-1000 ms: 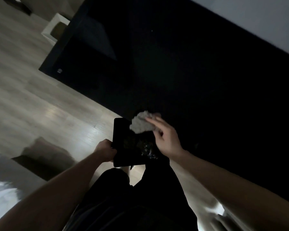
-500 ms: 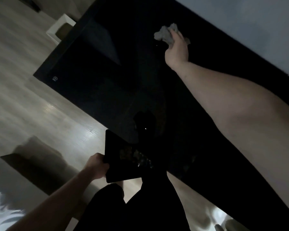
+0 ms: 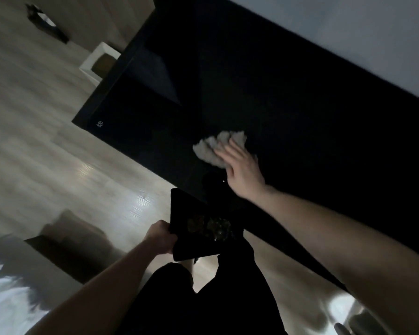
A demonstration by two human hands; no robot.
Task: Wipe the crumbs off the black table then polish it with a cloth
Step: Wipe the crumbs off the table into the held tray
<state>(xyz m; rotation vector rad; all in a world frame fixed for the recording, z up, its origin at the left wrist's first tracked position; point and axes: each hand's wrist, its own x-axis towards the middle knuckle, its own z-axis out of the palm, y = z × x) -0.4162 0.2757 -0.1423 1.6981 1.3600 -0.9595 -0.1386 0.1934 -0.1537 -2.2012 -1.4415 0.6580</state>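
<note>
The black table (image 3: 300, 112) runs diagonally across the dim view, with a small white logo near its left corner. My right hand (image 3: 242, 172) presses a crumpled pale cloth (image 3: 215, 147) onto the tabletop, a short way in from the near edge. Just below that edge my left hand (image 3: 161, 238) grips a flat black tray (image 3: 194, 226) by its left side. A dark pile of crumbs (image 3: 209, 226) lies on the tray. Loose crumbs on the table itself are too dark to make out.
Light wooden floor (image 3: 46, 153) lies to the left. A white open box (image 3: 99, 61) stands by the table's far left end. A brown cardboard box (image 3: 68, 240) sits at lower left. A pale wall (image 3: 348, 32) borders the table's far side. My dark-trousered legs fill the bottom centre.
My right hand swept the cloth from the tray's edge out to the far side of the table, then drew it back toward the near edge. The left hand kept holding the tray.
</note>
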